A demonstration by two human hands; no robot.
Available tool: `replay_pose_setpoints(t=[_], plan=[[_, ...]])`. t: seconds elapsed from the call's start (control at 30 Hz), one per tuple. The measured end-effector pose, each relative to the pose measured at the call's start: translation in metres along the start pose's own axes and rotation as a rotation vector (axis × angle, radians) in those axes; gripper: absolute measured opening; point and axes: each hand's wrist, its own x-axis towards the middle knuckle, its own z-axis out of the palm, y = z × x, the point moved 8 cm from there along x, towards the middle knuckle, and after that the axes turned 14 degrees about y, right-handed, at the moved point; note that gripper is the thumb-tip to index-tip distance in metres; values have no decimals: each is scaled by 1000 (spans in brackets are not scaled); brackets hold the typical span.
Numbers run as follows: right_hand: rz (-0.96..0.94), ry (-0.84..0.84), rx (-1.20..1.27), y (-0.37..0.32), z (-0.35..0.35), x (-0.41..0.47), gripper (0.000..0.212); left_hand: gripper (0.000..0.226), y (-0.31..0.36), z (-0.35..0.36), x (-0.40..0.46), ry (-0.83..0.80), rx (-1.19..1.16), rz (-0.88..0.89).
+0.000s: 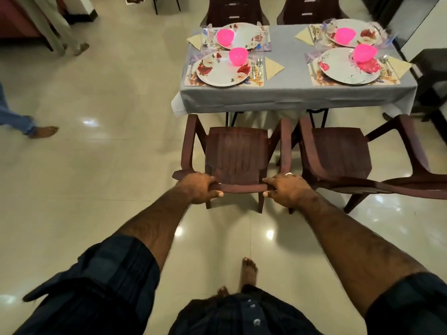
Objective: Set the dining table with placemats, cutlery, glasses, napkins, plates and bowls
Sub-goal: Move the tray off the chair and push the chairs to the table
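A brown plastic chair (pixel 238 153) stands in front of the table, its seat facing the grey tablecloth (pixel 287 93). My left hand (pixel 198 187) grips the left end of the chair's top rail and my right hand (pixel 287 189) grips the right end. On the table lie several floral placemats (pixel 191 79), each with a flowered plate (pixel 217 71), a pink bowl (pixel 238 56), cutlery (pixel 256 65) and a folded yellow napkin (pixel 273 67). Clear glasses (pixel 206 35) stand at the far settings.
A second brown chair (pixel 338 151) stands just right of mine. Two more chairs (pixel 233 10) sit at the table's far side. A dark chair (pixel 433 76) is at the right end. People's legs (pixel 65 27) and a bare foot (pixel 46 131) are on the glossy floor at left.
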Motion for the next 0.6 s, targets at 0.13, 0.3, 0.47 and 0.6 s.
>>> replay_pose_setpoints(t=[0.13, 0.3, 0.47, 0.6], plan=[[-30, -37, 53, -9, -1, 10, 65, 74, -30, -5, 3, 54, 40, 32], [-24, -17, 34, -16, -5, 11, 48, 65, -38, 3, 2, 102, 25, 61], [0, -52, 30, -22, -1, 8, 43, 73, -39, 4, 0, 85, 49, 71], [25, -62, 41, -31, -3, 5, 43, 73, -36, 2, -6, 91, 85, 116]])
